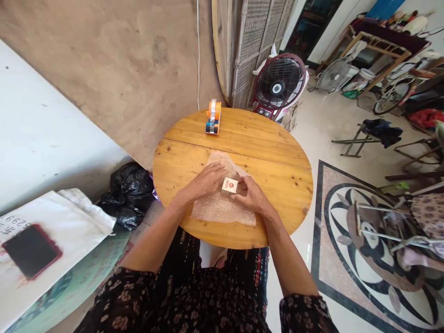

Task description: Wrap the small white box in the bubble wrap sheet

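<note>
A sheet of clear bubble wrap (218,210) is spread on the round wooden table (284,162). On it lies a small cream box (230,185) with a red round mark and red print on its top. My left hand (209,179) rests on the wrap just left of the box, fingers stretched out and holding nothing. To the box's right is my right hand (254,195), its thumb apart from its bent fingers. The thumb points toward the box's lower right corner; whether it touches the box I cannot tell.
An orange and blue tape dispenser (213,118) stands at the table's far edge. Behind the table is a dark red fan (280,83). A black plastic bag (126,194) and a white sack (52,231) lie to the left. A folding stool (364,136) stands at right.
</note>
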### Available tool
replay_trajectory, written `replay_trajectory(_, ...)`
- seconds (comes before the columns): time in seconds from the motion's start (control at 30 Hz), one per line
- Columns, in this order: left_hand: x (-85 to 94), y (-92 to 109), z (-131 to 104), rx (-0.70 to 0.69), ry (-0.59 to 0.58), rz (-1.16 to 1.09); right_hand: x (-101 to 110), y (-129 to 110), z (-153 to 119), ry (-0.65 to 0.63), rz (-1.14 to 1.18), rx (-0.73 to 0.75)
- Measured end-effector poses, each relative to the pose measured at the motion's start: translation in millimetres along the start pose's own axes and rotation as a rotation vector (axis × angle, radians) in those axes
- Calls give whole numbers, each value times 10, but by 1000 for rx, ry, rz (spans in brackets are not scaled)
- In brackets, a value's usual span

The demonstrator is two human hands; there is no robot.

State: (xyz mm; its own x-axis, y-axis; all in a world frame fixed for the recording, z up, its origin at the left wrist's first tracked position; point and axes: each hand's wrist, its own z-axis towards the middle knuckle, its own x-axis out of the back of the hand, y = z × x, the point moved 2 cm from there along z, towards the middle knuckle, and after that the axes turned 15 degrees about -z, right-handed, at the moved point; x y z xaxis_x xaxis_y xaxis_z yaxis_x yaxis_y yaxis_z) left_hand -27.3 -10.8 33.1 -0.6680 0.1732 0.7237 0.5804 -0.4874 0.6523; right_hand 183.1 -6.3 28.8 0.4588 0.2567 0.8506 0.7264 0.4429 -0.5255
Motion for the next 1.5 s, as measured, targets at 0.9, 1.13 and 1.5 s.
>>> replay_trajectory(0.9,-170,-35,-326,48,58,-137,-45,341,117,112,832,-262)
replay_trajectory(1.13,52,50,83,63,34,-243,62,165,217,-13,888,-256)
replay_trajectory(1.5,-58,-219,91,290,232,-387,109,338,203,129,1095,-395)
